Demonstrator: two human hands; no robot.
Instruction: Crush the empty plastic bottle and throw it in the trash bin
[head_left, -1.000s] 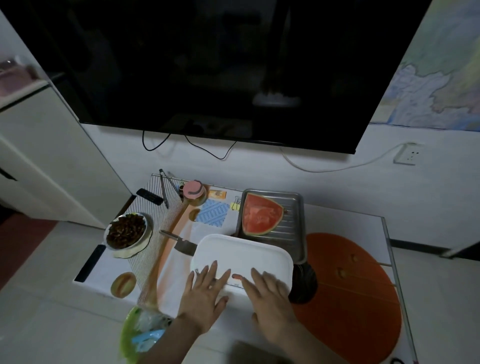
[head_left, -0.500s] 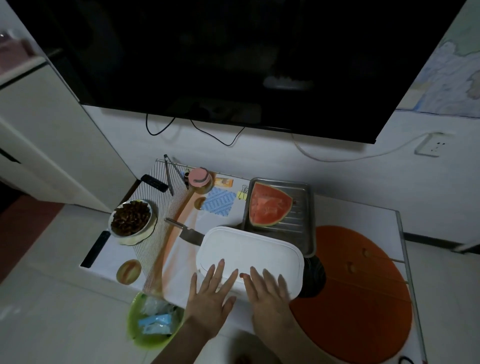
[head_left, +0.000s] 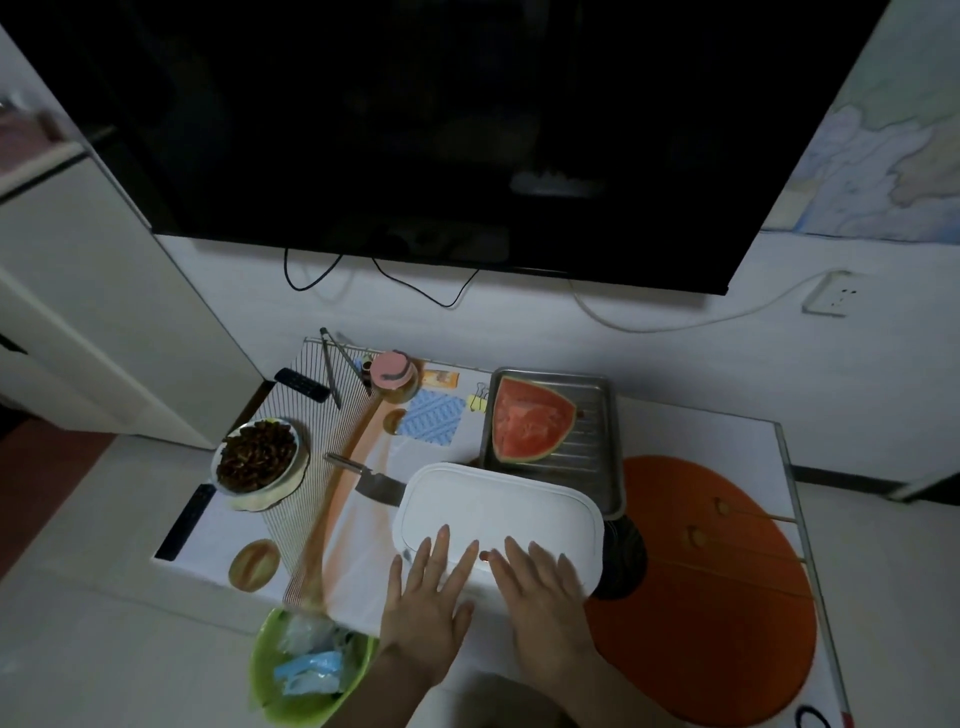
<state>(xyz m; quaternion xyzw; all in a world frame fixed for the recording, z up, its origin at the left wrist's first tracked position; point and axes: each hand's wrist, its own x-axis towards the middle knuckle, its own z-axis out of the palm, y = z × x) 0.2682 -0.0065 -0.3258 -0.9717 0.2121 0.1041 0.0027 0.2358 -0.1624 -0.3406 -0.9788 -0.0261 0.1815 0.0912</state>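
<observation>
My left hand (head_left: 428, 605) and my right hand (head_left: 543, 603) lie flat, fingers spread, on the near edge of a white plastic board (head_left: 501, 512) on the low table (head_left: 701, 431). Neither hand holds anything. A green trash bin (head_left: 260, 675) stands on the floor below the table's near left edge, with clear and blue plastic scraps inside. I see no plastic bottle anywhere in view.
A metal tray (head_left: 602, 452) with a watermelon wedge (head_left: 527, 423) sits behind the board. A knife (head_left: 371, 480) lies left of the board, and a bowl of dark food (head_left: 257, 460) sits further left. A large dark TV (head_left: 441, 130) hangs on the wall.
The view has shifted so the green bin shows more fully at the bottom left. Both hands have stayed flat on the white board.
</observation>
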